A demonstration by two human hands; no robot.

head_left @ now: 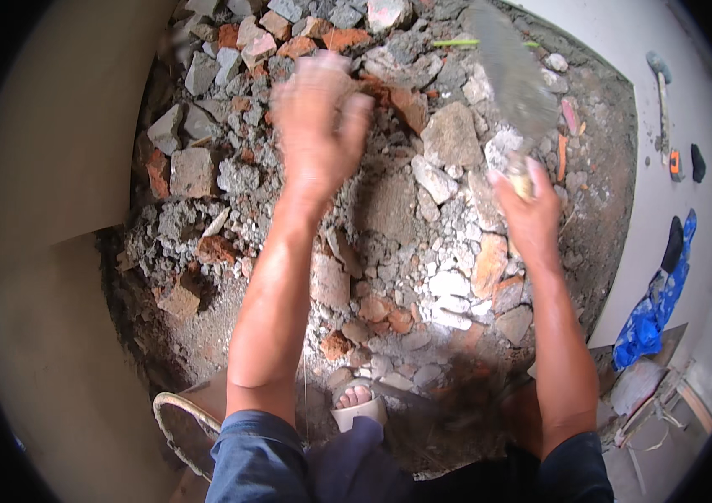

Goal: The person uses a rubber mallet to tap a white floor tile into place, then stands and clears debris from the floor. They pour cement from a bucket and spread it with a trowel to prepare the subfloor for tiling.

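Note:
My right hand (pixel 532 205) is closed round the handle of a trowel (pixel 517 80). The trowel's grey, mortar-smeared blade points away from me over the right part of the rubble and is blurred. My left hand (pixel 318 121) reaches over the broken stones and brick at the far middle. Its thumb stands apart, but motion smears the fingers, so I cannot make out whether they grip a stone. Close to its right lie a reddish brick piece (pixel 409 107) and a large tan stone (pixel 451 136). A squarish block (pixel 193 173) sits to its left.
Rubble surrounds my sandalled foot (pixel 357 401). A tan panel (pixel 54 168) borders the left side. On the pale surface at right lie a hammer (pixel 662 96), an orange tape measure (pixel 675 164) and a blue plastic bag (pixel 653 310). A bucket rim (pixel 173 399) shows at lower left.

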